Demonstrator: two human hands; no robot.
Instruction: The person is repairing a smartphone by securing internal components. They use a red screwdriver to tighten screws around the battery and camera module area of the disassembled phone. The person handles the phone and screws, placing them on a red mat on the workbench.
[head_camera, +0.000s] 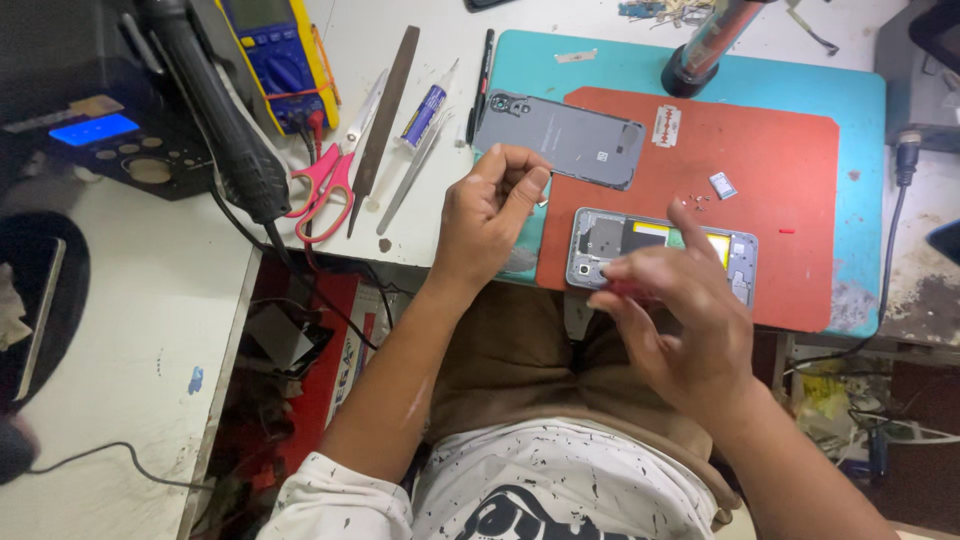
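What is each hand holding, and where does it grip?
The right hand pinches a red-handled tool by its handle, over the opened phone. The left hand's pinched fingers hide any contents.

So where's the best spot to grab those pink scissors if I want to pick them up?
Probably by the pink handle loops, coming from the near, front edge of the white table. The scissors lie flat with the loops toward the person and the blades pointing away, so the sharp end stays far from your fingers. A flat file lies close on their right, so reach in from the loop end.
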